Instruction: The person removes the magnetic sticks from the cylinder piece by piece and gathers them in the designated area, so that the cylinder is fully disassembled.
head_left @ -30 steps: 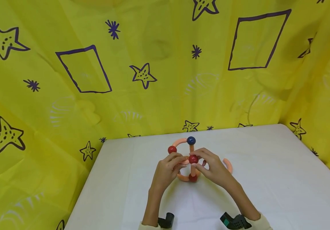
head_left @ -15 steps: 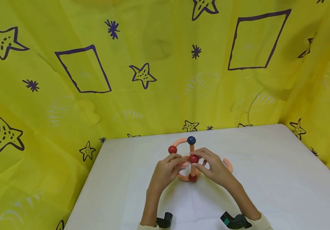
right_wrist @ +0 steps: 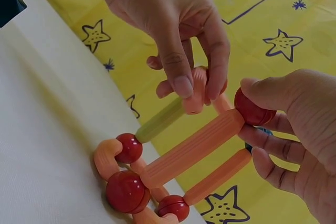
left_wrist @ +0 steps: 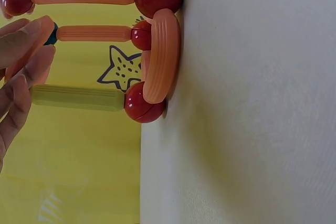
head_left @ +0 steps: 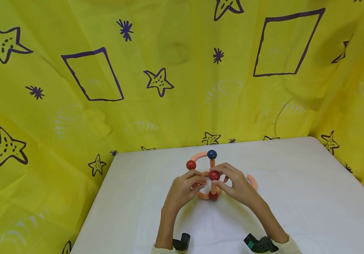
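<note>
A frame of magnetic rods and balls stands on the table, with red balls (right_wrist: pixel 174 208) and curved rods (left_wrist: pixel 161 59) at its base. Two straight orange rods (right_wrist: pixel 194 148) and a yellow-green rod (left_wrist: pixel 79 98) rise from it. On top, a curved rod (head_left: pixel 199 155) links a blue ball (head_left: pixel 212 154) with a red ball (head_left: pixel 190 164). My right hand (head_left: pixel 234 181) pinches the front top red ball (right_wrist: pixel 253 109) between thumb and fingers. My left hand (head_left: pixel 184 187) pinches another curved rod (right_wrist: pixel 195 92) between thumb and fingertips, beside the frame's top.
A loose curved orange rod (head_left: pixel 252 182) lies on the white table (head_left: pixel 296 204), just right of the frame. Behind the table hangs a yellow cloth (head_left: pixel 182 116) printed with stars. Both wrists carry black devices (head_left: pixel 182 242).
In the head view, the curved rod in my left hand has turned and its end has slipped out of sight behind the fingers. My right hand keeps its hold on the red ball.
</note>
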`<state>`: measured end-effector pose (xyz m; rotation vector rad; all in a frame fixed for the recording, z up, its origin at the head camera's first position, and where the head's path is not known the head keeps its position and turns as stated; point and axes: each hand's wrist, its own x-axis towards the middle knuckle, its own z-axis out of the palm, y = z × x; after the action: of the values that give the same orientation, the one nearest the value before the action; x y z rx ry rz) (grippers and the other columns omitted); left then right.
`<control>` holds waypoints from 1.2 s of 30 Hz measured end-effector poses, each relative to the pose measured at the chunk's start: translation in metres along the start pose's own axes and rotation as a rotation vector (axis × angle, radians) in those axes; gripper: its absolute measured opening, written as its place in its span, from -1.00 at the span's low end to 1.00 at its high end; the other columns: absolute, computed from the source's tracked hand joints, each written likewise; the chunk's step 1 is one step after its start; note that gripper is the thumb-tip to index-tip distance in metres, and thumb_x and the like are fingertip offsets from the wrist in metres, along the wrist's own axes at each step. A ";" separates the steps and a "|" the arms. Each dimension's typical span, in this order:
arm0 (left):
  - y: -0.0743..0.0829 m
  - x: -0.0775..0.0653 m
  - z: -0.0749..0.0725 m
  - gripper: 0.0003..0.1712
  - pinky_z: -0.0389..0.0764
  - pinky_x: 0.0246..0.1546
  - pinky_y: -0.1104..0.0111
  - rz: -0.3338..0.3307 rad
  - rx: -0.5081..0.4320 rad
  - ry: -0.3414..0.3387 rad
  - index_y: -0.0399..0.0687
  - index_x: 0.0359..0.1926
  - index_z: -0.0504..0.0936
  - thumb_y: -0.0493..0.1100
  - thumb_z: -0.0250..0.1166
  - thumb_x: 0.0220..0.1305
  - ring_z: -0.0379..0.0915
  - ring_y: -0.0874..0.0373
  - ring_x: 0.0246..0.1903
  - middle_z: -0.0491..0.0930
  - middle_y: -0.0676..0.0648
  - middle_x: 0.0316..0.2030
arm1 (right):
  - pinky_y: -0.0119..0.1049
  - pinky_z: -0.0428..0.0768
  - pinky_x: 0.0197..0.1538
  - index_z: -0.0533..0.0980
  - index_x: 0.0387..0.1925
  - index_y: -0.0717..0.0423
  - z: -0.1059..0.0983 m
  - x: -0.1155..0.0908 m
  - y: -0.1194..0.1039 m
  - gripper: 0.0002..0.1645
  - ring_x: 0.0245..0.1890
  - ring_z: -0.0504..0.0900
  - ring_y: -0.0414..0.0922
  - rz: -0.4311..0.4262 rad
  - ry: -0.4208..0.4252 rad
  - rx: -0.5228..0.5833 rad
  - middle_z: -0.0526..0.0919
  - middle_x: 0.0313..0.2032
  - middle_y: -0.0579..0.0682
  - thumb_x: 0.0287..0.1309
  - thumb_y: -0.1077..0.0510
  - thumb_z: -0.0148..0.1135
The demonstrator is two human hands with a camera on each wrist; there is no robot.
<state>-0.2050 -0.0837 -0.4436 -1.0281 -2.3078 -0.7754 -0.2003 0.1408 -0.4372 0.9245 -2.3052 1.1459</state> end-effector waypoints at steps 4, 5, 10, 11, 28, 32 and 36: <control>0.000 -0.001 -0.002 -0.83 0.54 -0.27 0.65 -0.032 0.041 -0.039 -0.02 -0.28 0.75 -0.20 0.50 0.06 0.62 0.28 -0.35 0.66 0.09 -0.25 | -0.44 0.58 -0.32 0.56 0.06 0.10 0.001 0.000 0.000 -0.49 -0.21 0.55 -0.22 -0.007 0.003 -0.003 0.63 -0.08 -0.04 0.01 0.32 0.44; 0.000 -0.001 -0.002 -0.84 0.54 -0.28 0.65 -0.042 0.050 -0.049 -0.02 -0.28 0.75 -0.21 0.50 0.06 0.61 0.27 -0.36 0.66 0.09 -0.25 | -0.44 0.58 -0.32 0.56 0.06 0.10 0.001 0.000 0.000 -0.49 -0.21 0.55 -0.22 -0.008 0.004 -0.006 0.63 -0.08 -0.04 0.01 0.31 0.44; 0.000 -0.001 -0.004 -0.83 0.53 -0.32 0.65 -0.071 0.092 -0.083 -0.02 -0.27 0.74 -0.19 0.50 0.06 0.58 0.29 -0.39 0.67 0.11 -0.24 | -0.44 0.59 -0.32 0.56 0.06 0.10 0.001 0.000 0.000 -0.48 -0.21 0.55 -0.22 -0.010 0.006 -0.007 0.64 -0.08 -0.05 0.01 0.31 0.45; 0.000 -0.001 -0.004 -0.83 0.53 -0.32 0.65 -0.073 0.094 -0.083 -0.02 -0.27 0.74 -0.19 0.50 0.07 0.57 0.30 -0.39 0.67 0.11 -0.24 | -0.44 0.59 -0.32 0.56 0.06 0.10 0.001 0.000 0.000 -0.48 -0.21 0.55 -0.22 -0.012 0.007 -0.006 0.64 -0.08 -0.05 0.01 0.31 0.45; 0.001 -0.001 0.000 -0.88 0.40 -0.43 0.73 -0.052 0.023 -0.061 -0.05 -0.28 0.74 -0.13 0.43 0.17 0.49 0.29 -0.53 0.66 0.09 -0.38 | -0.39 0.61 -0.31 0.53 0.08 0.19 0.003 -0.002 0.002 -0.45 -0.22 0.58 -0.22 -0.012 0.001 0.030 0.66 -0.09 -0.02 0.00 0.30 0.45; 0.003 0.000 0.003 -0.87 0.45 -0.42 0.71 -0.078 -0.009 -0.093 -0.07 -0.28 0.74 -0.12 0.39 0.21 0.55 0.28 -0.52 0.72 0.06 -0.38 | -0.39 0.59 -0.31 0.54 0.08 0.15 0.004 -0.002 0.001 -0.47 -0.25 0.56 -0.24 0.009 0.002 0.012 0.67 -0.12 -0.06 0.02 0.26 0.45; 0.006 0.003 0.006 -0.82 0.48 -0.40 0.72 -0.143 -0.032 -0.162 -0.09 -0.22 0.74 -0.09 0.37 0.25 0.62 0.29 -0.49 0.75 0.03 -0.33 | -0.38 0.58 -0.30 0.55 0.07 0.09 0.004 -0.002 0.000 -0.48 -0.26 0.58 -0.20 0.034 0.004 -0.001 0.68 -0.15 -0.10 0.03 0.22 0.45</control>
<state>-0.2030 -0.0752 -0.4442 -0.9806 -2.5377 -0.8134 -0.1996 0.1382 -0.4411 0.8857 -2.3264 1.1587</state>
